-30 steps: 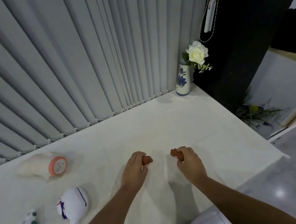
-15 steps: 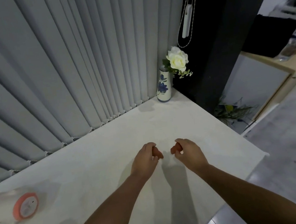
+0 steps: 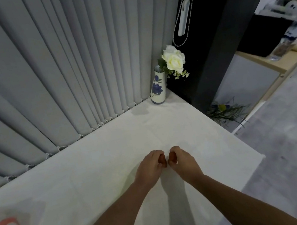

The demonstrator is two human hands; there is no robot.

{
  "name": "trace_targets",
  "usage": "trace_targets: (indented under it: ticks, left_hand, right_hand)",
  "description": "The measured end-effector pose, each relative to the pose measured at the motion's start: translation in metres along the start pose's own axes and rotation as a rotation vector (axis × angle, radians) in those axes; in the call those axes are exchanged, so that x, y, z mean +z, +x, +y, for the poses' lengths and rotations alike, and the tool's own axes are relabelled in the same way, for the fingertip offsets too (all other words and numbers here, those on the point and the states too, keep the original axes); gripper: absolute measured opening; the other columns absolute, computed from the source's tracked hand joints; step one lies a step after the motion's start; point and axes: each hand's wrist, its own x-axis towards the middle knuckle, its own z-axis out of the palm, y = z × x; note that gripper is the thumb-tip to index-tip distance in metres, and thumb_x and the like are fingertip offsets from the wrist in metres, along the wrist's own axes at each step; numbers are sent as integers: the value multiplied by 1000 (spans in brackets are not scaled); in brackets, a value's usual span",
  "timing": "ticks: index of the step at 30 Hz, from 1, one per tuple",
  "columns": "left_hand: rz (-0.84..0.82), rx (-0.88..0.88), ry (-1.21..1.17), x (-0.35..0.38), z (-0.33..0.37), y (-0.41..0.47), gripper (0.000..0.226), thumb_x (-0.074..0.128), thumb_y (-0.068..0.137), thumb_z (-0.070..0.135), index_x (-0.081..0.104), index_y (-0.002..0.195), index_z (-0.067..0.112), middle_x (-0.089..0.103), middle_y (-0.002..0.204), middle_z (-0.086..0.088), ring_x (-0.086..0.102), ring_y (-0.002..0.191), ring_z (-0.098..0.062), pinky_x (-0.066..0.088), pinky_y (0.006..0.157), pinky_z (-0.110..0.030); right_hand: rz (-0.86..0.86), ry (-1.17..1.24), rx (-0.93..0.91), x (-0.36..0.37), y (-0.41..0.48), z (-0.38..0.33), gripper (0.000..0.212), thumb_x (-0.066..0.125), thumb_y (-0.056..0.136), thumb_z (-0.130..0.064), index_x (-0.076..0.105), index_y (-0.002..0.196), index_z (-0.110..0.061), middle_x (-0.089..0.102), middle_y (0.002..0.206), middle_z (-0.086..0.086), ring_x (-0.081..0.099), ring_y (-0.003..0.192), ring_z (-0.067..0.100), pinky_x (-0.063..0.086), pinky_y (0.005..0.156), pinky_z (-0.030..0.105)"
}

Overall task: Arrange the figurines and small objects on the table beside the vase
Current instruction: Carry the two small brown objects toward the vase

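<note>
Drawn closer together than a moment ago: left hand [image 3: 150, 167] pinching a small reddish-brown object [image 3: 162, 160], right hand [image 3: 182, 160] pinching another reddish-brown piece [image 3: 171, 158], nearly touching above the white table [image 3: 98, 170]; floral vase [image 3: 157, 88] upright at far corner.

blinds [image 3: 60, 71]: grey, vertical, behind table
cord [image 3: 183, 18]: white, hangs on black wall
floor [image 3: 292, 148]: grey, right
plant [image 3: 224, 111]: on floor by pillar
</note>
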Motion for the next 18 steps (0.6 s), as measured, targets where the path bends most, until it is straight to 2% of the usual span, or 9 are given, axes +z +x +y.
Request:
trace_targets:
  ticks: [4,11,14,16,18]
  left_hand:
    - [-38,6,17,0,2,-1,34,45,85,9,54,113,26,62,109,6,57,102,-8,50,92,-35]
    - [-62,-33,8,4,4,-4,44,40,88,9,46,129,25,62,111,5,57,105,-15,49,94,-38]
    - [-51,-57,45,2,8,-7,47,40,92,8,42,136,23,59,126,4,55,116,-18,46,98,-34]
    - [-34,-65,89,0,10,-9,48,41,93,9,40,139,22,52,137,6,50,124,-16,43,101,-31]
    - [-14,-76,131,-2,10,-11,49,44,93,12,38,141,23,45,145,6,44,131,-15,40,105,-31]
  right_hand:
    - [13,50,13,0,-6,-2,12,56,84,-14,53,95,-19,61,85,0,58,79,17,44,64,24]
    - [-6,50,25,-4,-10,-3,14,55,86,-12,54,99,-17,63,87,2,58,81,19,47,69,30]
    - [-16,39,16,-6,-13,-2,22,53,86,-11,54,106,-19,63,88,-1,57,82,17,46,70,28]
    - [-21,25,3,-7,-15,0,29,52,84,-11,53,112,-21,63,93,-5,58,89,16,47,74,27]
    - [-39,-16,14,-10,-17,0,39,50,86,-14,50,125,-21,62,113,-4,55,108,19,46,86,29]
